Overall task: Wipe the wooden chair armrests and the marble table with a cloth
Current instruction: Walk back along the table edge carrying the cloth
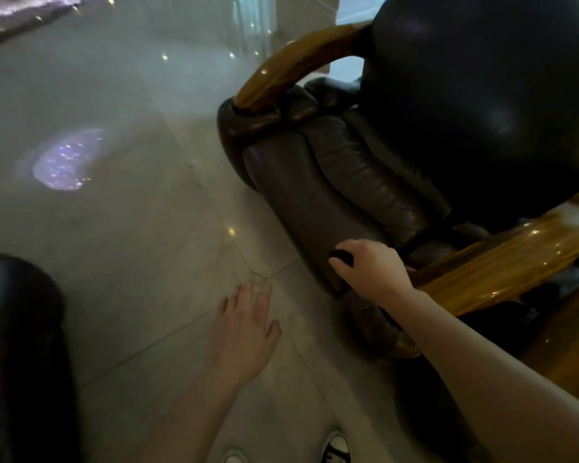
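Note:
A dark leather chair (358, 175) with glossy amber wooden armrests fills the right side. The near armrest (515, 259) runs from the right edge down towards my right hand (371, 269). That hand is closed at the armrest's front end, by the seat's front corner. A small dark wad, apparently the cloth (342, 255), sticks out between thumb and fingers. The far armrest (295, 68) curves up beside the backrest. My left hand (244, 332) hovers over the floor with fingers spread and nothing in it. No marble table is recognisable.
Glossy pale floor tiles (141, 262) cover the left and middle, with bright light reflections. Another dark leather seat (17, 345) stands at the lower left edge. My shoes (335, 446) show at the bottom. A grey sparkling surface (20, 11) lies at the top left.

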Tool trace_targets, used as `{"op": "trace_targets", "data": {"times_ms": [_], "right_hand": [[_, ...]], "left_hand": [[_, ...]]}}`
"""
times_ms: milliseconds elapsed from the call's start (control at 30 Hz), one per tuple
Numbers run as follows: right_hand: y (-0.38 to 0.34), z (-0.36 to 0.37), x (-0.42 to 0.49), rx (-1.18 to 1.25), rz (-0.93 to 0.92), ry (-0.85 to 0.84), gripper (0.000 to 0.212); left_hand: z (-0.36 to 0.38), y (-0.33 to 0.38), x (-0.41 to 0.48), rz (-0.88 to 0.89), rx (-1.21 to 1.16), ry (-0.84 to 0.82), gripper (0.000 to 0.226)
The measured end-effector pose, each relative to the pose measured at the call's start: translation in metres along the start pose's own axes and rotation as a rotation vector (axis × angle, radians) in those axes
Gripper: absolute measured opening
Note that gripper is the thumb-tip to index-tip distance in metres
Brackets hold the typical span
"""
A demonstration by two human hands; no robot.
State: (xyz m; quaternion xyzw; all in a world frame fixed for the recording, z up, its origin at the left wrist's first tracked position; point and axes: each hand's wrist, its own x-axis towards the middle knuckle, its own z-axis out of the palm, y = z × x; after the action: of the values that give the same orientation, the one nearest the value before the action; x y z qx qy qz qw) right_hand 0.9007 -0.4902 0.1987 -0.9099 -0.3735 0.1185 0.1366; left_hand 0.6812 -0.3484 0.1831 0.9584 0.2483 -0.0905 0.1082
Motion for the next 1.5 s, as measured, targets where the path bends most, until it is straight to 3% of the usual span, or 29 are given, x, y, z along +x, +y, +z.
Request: {"op": "trace_targets", "data": {"times_ms": [133,333,400,633,933,1100,1200,1500], "right_hand": [[-0.069,-0.038,-0.021,0.151,-0.018,-0.067,0.023],[-0.149,-0.079,-0.054,0.211,-0.086,-0.089,0.013],[-0.168,-0.084,-0.062,0.215,-0.124,-0.110,0.015],[-0.230,-0.077,-0.084,0.179,-0.335,-0.233,0.021],[-0.338,-0.045,-0.110,0.113,-0.472,-0.313,0.019],[-0.412,-0.026,-0.118,0.097,-0.524,-0.360,0.020],[-0.452,-0.014,-0.121,0.093,-0.578,-0.401,0.018],[-0.551,0.030,-0.097,0.039,-0.783,-0.557,0.017]], "left_hand": [[-0.059,-0.018,-0.051,-0.053,-0.046,0.041,0.067],[-0.121,-0.046,-0.118,-0.162,-0.031,0.155,0.065],[-0.130,-0.054,-0.137,-0.213,-0.039,0.125,0.065],[-0.138,-0.096,-0.205,-0.425,-0.110,0.091,0.063],[-0.139,-0.179,-0.293,-0.612,-0.246,0.142,0.062],[-0.131,-0.229,-0.336,-0.700,-0.270,0.092,0.064],[-0.125,-0.254,-0.357,-0.770,-0.323,0.120,0.056],[-0.112,-0.299,-0.389,-1.005,-0.424,0.147,0.060]]}}
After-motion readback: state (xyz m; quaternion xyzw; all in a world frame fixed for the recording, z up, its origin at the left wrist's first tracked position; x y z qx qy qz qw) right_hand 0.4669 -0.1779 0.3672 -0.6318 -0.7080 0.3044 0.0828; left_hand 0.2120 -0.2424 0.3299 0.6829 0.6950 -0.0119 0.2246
